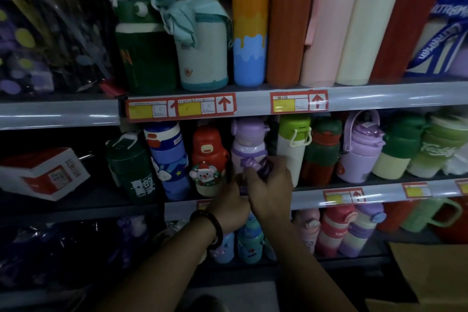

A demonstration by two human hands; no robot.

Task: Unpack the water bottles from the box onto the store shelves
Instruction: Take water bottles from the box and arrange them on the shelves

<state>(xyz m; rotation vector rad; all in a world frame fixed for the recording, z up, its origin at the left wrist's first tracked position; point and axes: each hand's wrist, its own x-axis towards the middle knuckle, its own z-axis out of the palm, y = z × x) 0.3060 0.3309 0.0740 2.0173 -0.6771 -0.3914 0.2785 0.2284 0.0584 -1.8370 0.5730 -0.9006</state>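
Observation:
A pale purple water bottle [249, 144] with a purple lid stands on the middle shelf [316, 194], between a red Christmas bottle [208, 160] and a white bottle with a green lid [293, 144]. My right hand [269, 185] is wrapped around its lower body, fingers over a purple strap. My left hand [229, 206], with a dark bead bracelet at the wrist, presses against the bottle's base from the left. The bottle's bottom is hidden behind both hands. A brown cardboard box [430, 276] shows at the lower right.
The top shelf [253, 103] holds tall orange, pink and cream flasks. More bottles fill the middle shelf on both sides and the lower shelf below. A red and white box [43, 172] lies at the left. Price tags line the shelf edges.

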